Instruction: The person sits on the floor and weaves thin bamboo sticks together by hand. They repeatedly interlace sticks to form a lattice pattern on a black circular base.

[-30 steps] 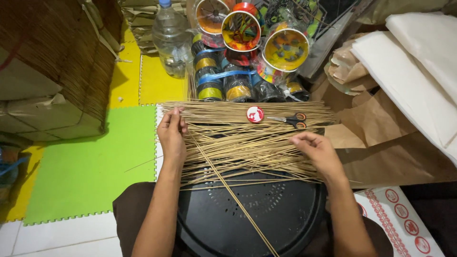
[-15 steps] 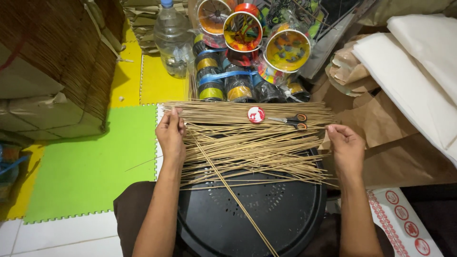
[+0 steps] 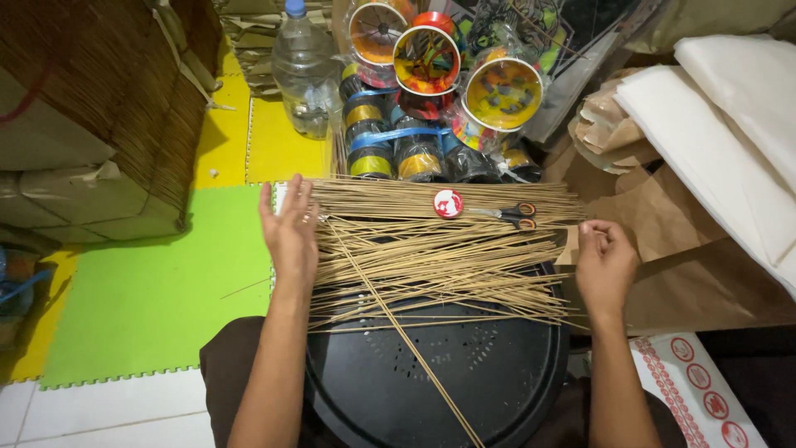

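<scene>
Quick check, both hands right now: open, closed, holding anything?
Left hand: open, flat against the left ends of the thin sticks, gripping nothing.
Right hand: fingers loosely curled at the sticks' right ends; whether it grips any cannot be told.

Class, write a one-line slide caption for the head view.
Two hands, left and right, square up thin sticks on a black tray.

You see pale tan sticks (image 3: 431,249) lying over a black round tray (image 3: 464,382) dotted with small holes. On them sit a red and white disc (image 3: 448,203) and scissors (image 3: 507,214) with black and orange handles. The floor mats (image 3: 149,282) are lime green and yellow. Behind stand dark rolls (image 3: 390,153) banded in blue and gold, beside brown paper (image 3: 688,265).
</scene>
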